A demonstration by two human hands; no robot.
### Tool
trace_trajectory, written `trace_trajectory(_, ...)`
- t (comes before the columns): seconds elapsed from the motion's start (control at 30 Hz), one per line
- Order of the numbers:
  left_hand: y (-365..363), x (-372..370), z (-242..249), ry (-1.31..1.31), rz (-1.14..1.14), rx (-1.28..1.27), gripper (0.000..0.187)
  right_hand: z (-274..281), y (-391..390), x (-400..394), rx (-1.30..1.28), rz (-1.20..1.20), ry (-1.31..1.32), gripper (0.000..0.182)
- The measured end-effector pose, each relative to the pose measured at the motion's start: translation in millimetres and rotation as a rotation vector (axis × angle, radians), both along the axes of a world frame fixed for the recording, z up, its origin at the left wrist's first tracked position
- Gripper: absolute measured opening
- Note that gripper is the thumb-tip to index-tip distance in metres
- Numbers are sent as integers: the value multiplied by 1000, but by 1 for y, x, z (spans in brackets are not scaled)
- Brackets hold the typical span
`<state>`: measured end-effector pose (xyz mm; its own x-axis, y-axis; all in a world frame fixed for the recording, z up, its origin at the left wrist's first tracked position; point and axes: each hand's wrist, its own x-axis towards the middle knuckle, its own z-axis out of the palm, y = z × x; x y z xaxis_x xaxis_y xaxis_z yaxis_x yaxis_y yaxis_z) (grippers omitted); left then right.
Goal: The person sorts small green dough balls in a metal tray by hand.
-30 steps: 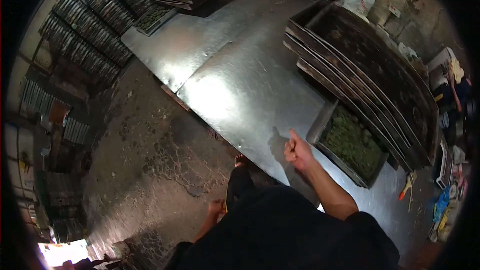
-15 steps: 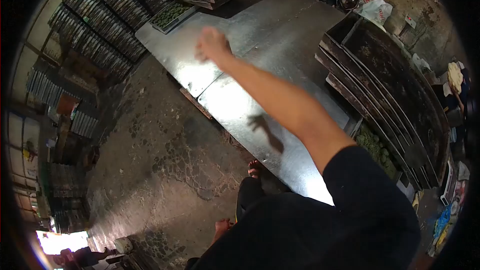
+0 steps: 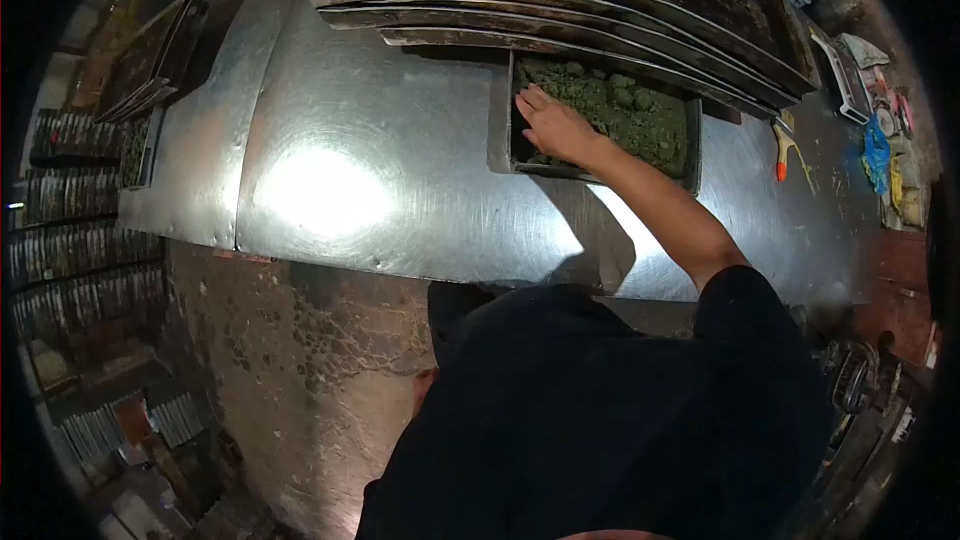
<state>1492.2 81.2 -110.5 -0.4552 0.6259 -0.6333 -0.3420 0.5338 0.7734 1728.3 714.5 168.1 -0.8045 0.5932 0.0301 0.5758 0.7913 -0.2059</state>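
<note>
My right hand (image 3: 556,128) is over the left end of a dark rectangular tray (image 3: 694,145) of crumbly green material (image 3: 640,120). Its fingers are extended and touch or hover just above the contents; I cannot tell which. Nothing shows in its grip. Behind the tray, a stack of large dark trays (image 3: 560,0) overhangs its back edge. Of my left hand only a small patch of skin (image 3: 424,386) shows beside the black clothing, with its fingers hidden.
The shiny metal table (image 3: 420,190) runs across the view. An orange-handled tool (image 3: 782,155) and a blue plastic bag (image 3: 876,155) lie at the right. More stacked trays (image 3: 150,55) stand at the far left, with racks (image 3: 80,240) beyond the table.
The view has swung to the right. My right hand has moved from above the bare metal to the tray of green material. My left hand is now mostly hidden.
</note>
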Motion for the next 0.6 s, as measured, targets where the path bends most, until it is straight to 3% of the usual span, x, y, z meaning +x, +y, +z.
trace_trajectory(0.07,28,-25,10,730,-1023,-428,36,-25,10,-2,283,-52,235,38)
trace_trajectory(0.1,34,-21,43,732,-1025,-442,36,-27,7,-4,272,-54,244,38)
trace_trajectory(0.17,118,-13,126,100,-205,-540,38,-22,5,-14,156,-222,167,23)
trace_trajectory(0.27,150,-12,141,53,-59,-489,37,-8,-14,-17,5,-217,-31,15)
trace_trajectory(0.33,153,-13,130,98,-87,-454,36,-12,-19,-3,-45,-123,81,15)
trace_trajectory(0.43,139,-4,101,-21,146,-401,37,-11,-11,7,-112,-26,99,15)
trace_trajectory(0.53,106,-2,71,-131,186,-458,37,-9,-6,6,-82,32,45,14)
trace_trajectory(0.6,104,3,67,-34,-61,-585,34,-15,-3,8,-46,51,85,16)
